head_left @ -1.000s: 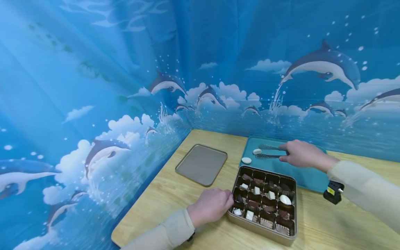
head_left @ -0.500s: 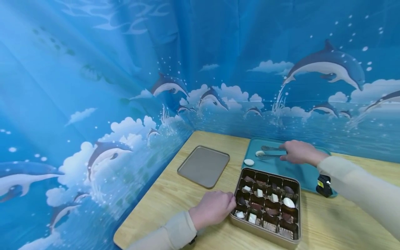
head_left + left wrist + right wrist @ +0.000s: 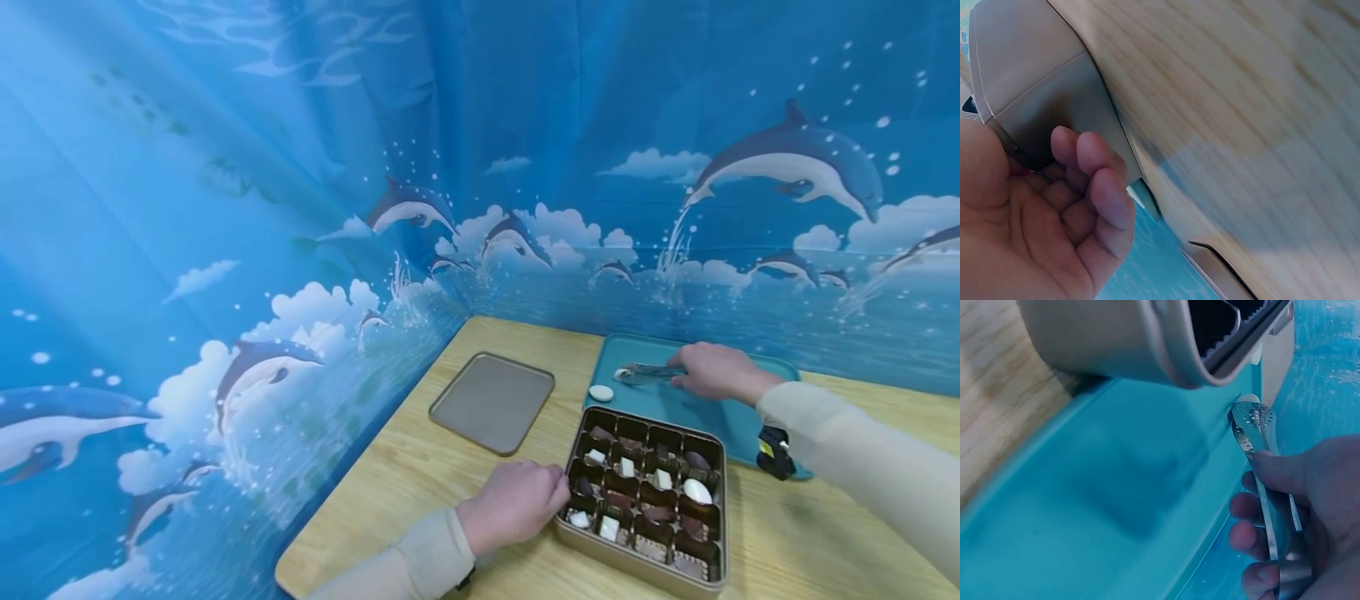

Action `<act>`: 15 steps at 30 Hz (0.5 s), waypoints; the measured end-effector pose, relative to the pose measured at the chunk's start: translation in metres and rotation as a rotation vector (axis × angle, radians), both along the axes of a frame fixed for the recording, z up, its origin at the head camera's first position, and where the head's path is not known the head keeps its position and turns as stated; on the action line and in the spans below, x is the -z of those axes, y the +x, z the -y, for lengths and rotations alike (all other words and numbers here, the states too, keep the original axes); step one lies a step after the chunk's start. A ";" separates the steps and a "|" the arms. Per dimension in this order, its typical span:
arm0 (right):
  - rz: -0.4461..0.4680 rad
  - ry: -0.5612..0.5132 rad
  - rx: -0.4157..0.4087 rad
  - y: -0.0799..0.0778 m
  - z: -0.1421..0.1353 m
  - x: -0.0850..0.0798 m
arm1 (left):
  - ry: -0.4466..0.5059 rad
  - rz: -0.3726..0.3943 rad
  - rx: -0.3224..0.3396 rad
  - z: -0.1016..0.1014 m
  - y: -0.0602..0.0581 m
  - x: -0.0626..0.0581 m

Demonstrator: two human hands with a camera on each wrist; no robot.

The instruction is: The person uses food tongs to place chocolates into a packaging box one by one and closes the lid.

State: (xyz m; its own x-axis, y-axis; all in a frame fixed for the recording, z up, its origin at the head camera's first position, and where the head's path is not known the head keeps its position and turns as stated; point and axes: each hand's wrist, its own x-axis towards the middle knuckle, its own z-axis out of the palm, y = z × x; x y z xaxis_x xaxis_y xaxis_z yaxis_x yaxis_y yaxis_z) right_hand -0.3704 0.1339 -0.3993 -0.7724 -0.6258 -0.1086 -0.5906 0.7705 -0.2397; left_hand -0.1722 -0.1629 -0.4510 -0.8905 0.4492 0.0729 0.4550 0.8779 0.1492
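Observation:
My right hand holds metal tongs over the teal tray. In the right wrist view, the perforated tips of the tongs are squeezed together at a white oval candy, mostly hidden behind them. Another white oval candy lies by the tray's left edge. My left hand pinches the left rim of a bronze tin, its other fingers curled beside the tin's wall. The tin's compartments hold dark and white chocolates, including a white oval one.
A flat bronze lid lies on the wooden table left of the tin. The tin stands close in front of the tray. Blue curtains with printed dolphins rise behind and to the left of the table.
The tongs' arms, spread around the candy before, have come together at it. My right hand stays over the tray; the left stays at the tin. The whole head view shifts slightly.

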 end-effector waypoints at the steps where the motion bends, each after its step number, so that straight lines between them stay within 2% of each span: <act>1: -0.006 -0.004 0.005 0.002 0.000 0.000 | 0.000 -0.004 0.001 0.000 0.000 0.000; 7: -0.034 -0.022 0.026 0.012 -0.005 -0.001 | -0.001 -0.010 0.007 -0.001 0.001 0.000; 15: -0.025 -0.084 0.018 0.037 -0.011 -0.017 | -0.003 0.001 -0.006 0.000 0.000 -0.001</act>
